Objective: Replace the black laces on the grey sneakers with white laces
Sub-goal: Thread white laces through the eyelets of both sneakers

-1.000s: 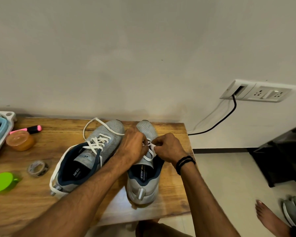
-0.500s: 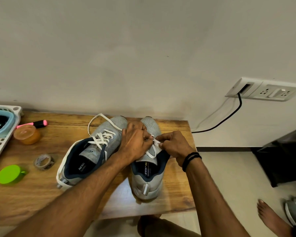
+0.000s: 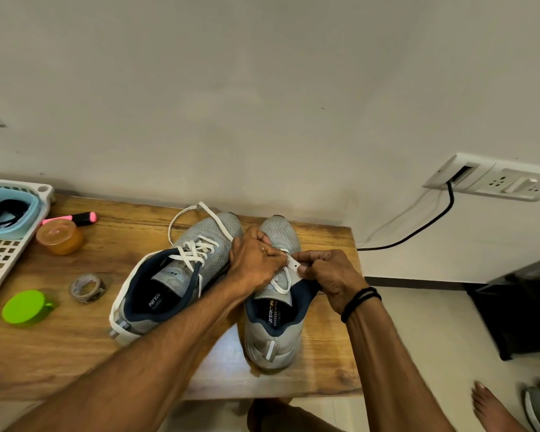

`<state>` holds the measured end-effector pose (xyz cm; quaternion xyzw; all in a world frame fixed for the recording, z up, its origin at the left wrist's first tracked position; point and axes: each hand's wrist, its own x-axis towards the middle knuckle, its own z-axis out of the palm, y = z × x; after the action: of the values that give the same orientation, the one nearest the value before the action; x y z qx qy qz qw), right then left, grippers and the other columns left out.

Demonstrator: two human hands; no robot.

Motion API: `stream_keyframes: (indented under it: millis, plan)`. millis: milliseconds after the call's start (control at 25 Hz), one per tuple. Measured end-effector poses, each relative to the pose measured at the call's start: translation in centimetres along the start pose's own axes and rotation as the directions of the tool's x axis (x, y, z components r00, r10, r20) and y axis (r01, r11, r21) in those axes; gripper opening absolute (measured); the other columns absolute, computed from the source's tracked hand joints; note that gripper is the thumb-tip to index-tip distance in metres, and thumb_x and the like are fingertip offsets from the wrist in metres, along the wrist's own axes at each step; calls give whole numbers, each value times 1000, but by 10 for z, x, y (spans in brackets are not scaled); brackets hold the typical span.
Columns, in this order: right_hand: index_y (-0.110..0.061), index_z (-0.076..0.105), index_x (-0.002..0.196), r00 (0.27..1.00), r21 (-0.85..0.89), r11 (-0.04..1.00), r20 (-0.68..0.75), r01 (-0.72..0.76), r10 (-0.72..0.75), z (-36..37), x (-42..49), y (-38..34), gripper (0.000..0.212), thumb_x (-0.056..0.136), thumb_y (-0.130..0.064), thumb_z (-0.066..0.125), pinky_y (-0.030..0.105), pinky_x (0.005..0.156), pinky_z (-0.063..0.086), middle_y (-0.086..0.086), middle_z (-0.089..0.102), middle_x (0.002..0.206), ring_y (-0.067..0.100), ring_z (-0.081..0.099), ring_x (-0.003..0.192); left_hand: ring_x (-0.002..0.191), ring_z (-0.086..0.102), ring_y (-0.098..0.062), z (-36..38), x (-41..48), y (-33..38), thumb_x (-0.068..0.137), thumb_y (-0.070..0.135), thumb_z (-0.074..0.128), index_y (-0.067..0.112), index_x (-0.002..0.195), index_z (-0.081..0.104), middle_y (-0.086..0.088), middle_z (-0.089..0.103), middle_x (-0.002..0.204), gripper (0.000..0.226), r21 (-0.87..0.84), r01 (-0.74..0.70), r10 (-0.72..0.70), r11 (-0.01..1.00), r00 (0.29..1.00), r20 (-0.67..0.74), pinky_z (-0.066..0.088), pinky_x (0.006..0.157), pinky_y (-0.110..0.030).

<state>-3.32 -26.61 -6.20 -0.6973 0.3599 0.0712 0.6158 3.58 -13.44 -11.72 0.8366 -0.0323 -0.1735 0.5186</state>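
Two grey mesh sneakers with navy collars are pictured heel-first on a wooden table [image 3: 60, 353]. The right-hand grey sneaker [image 3: 273, 341] is being worked on at 3 o'clock of the left-hand grey sneaker [image 3: 222, 232], which is already criss-crossed in a flat white lace [image 3: 197, 249] whose loose end is looped out toward 12 o'clock. Above the right-hand shoe's tongue, a second flat white lace [image 3: 293, 264] is gripped by both hands. The left hand [image 3: 256, 260] is curled tightly around it from 9 o'clock, and it is pinched between thumb and forefinger of the right hand [image 3: 328, 272] from 3 o'clock. No black lace is visible on either shoe. Lacing is judged to have reached the upper rows, with little left but the last eyelets. For a clean finish, the strand is best kept flat and untwisted as it is fed, the eyelet edge steadied by the left hand, slack drawn evenly across each row, and both ends matched in length before tying. A patterned tape roll [image 3: 86, 288] and a lime-green plastic cap [image 3: 25, 307] are seen at 9 o'clock, well apart from the shoes.
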Motion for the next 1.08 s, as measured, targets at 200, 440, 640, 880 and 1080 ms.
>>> stream_keyframes:
  millis: [200, 440, 640, 880, 1080]
  plan:
    - [-2, 75, 101, 1000, 40, 999, 13, 17, -17, 0, -1, 5, 28, 87, 14, 58, 22, 57, 53, 11, 74, 91, 16, 66, 75, 108, 45, -16, 5, 0, -1, 65, 36, 83, 31, 86, 51, -1, 67, 101, 39, 11, 43, -43, 999, 999, -31, 33, 81, -28]
    - [0, 75, 98, 1000, 80, 997, -8, -24, 24, 3, 0, 2, 28, 85, 16, 56, 28, 64, 56, 17, 74, 95, 21, 67, 76, 106, 45, -15, 0, 0, 0, 67, 39, 87, 24, 90, 72, 4, 56, 106, 31, 97, 16, -16, 995, 1000, 2, 42, 94, -31]
    - [-5, 75, 93, 1000, 14, 1000, -27, -13, 13, 3, -3, -5, 23, 88, 11, 59, 23, 57, 52, 11, 73, 91, 15, 65, 74, 106, 52, -17, -2, -8, 7, 69, 35, 85, 28, 75, 77, 1, 64, 101, 11, 150, -89, 101, 985, 992, -79, 47, 98, -38]
    - [-4, 75, 96, 1000, -25, 1000, -12, 10, -10, 4, -1, -4, 26, 88, 13, 57, 22, 61, 54, 12, 73, 93, 16, 66, 76, 107, 55, -19, -5, -8, 9, 69, 37, 83, 29, 69, 76, 3, 68, 97, 10, 193, -49, 60, 980, 997, -51, 47, 99, -46]
    - [-5, 76, 90, 1000, 15, 1000, -25, 13, -13, 2, 0, 0, 30, 87, 16, 55, 27, 65, 56, 13, 73, 89, 19, 66, 75, 111, 53, -19, -1, -13, 16, 72, 29, 84, 30, 59, 65, 2, 64, 101, 23, 113, 55, -44, 992, 994, -100, 47, 98, -38]
